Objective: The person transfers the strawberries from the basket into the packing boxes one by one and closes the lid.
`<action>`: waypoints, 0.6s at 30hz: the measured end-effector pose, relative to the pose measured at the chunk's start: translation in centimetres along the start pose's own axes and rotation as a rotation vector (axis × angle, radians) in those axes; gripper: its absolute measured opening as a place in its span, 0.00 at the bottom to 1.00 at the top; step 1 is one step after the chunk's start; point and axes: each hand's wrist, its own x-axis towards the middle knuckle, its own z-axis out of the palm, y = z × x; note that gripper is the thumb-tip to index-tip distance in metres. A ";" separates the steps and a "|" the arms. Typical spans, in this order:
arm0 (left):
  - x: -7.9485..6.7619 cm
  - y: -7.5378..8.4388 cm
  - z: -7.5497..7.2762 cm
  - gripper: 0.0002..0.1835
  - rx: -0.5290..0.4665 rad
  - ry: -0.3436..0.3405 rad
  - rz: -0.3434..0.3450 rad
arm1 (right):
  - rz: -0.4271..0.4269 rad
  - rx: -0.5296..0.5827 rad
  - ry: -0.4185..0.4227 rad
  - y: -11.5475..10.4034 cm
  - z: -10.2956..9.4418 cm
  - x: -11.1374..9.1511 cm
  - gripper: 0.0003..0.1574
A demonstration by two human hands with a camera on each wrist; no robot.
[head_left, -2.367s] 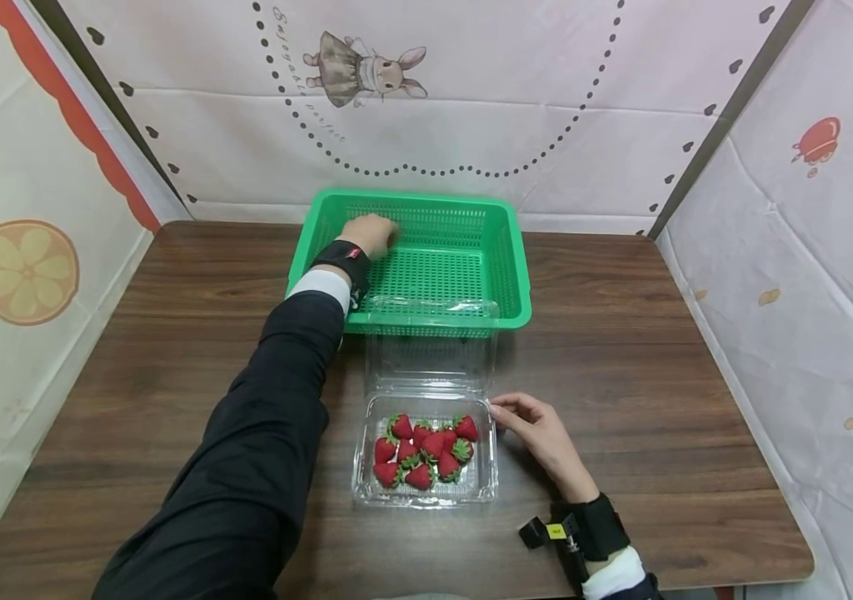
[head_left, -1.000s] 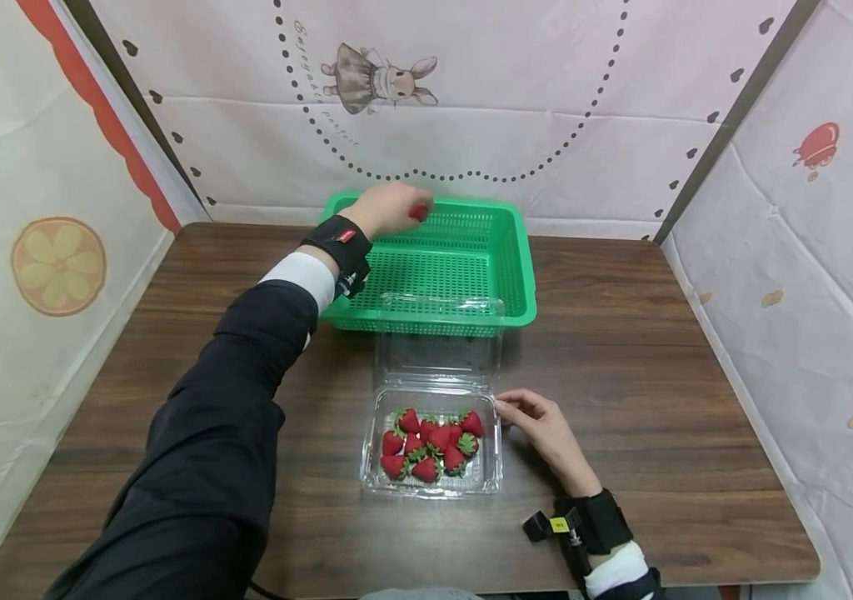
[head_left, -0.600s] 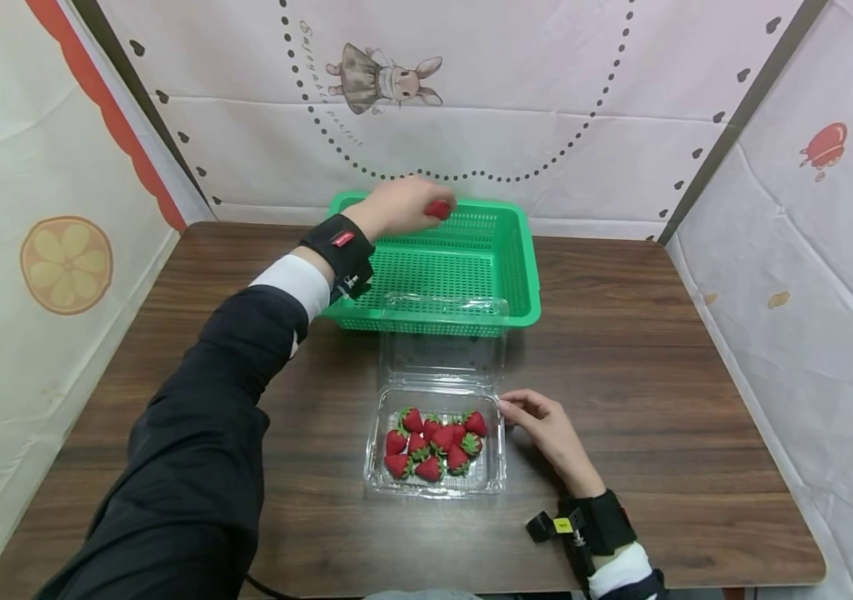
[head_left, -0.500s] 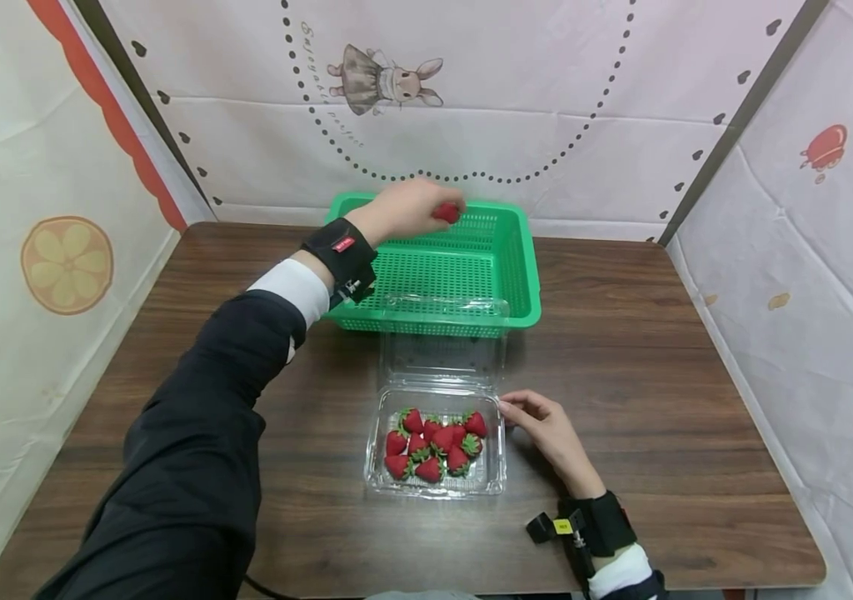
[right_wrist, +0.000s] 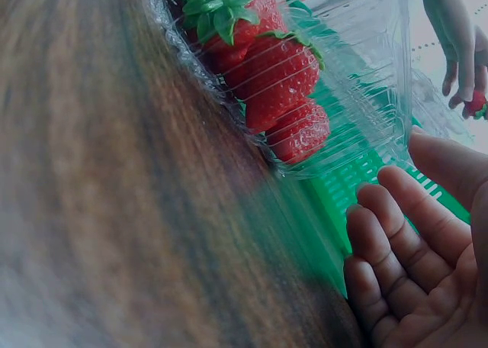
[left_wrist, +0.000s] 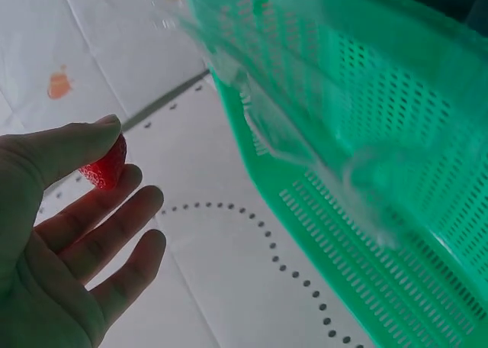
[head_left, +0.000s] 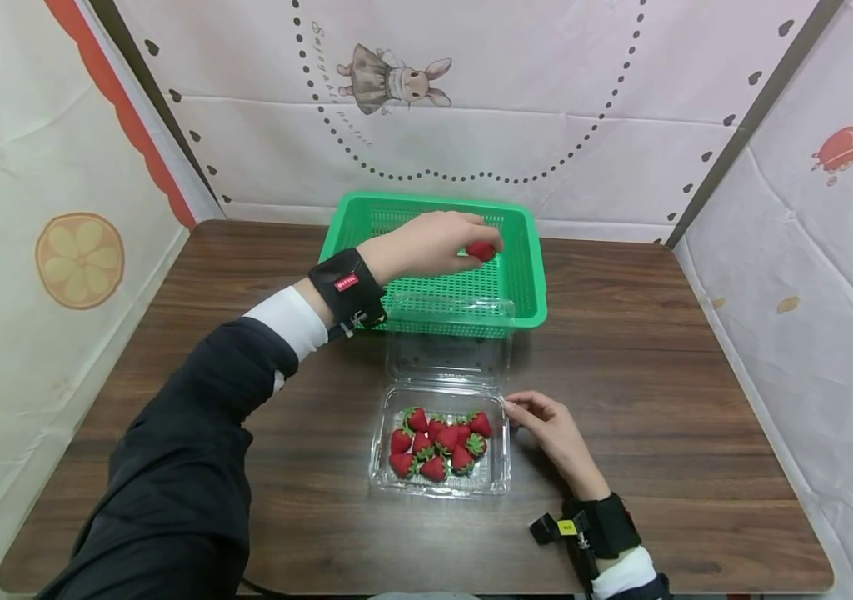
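Observation:
My left hand pinches a red strawberry between thumb and fingers, over the green plastic basket. In the left wrist view the strawberry sits between the thumb and index finger, the other fingers loosely spread. A clear plastic clamshell box stands in front of the basket with several strawberries in its tray. At the tray's back right corner, my right hand pinches the edge between thumb and index finger. The right wrist view shows its thumb tip at the clear rim.
The clamshell's raised lid leans back over the basket's front rim. All this stands on a brown wooden table. Printed white cloth closes off the back and both sides. A dark cable lies at the front edge.
My left hand has come up from inside the basket with a strawberry and moved right, then nearer the clamshell. My right hand has stayed at the box's corner. The head view has shifted slightly.

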 end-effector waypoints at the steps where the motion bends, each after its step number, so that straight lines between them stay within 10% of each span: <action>1: -0.2 0.3 0.1 0.17 -0.002 -0.001 0.005 | 0.000 -0.001 0.001 0.0 0.0 0.0 0.17; 18: -4.3 3.0 2.6 0.17 -0.015 -0.056 0.119 | 0.010 -0.002 0.008 -0.1 0.2 0.0 0.18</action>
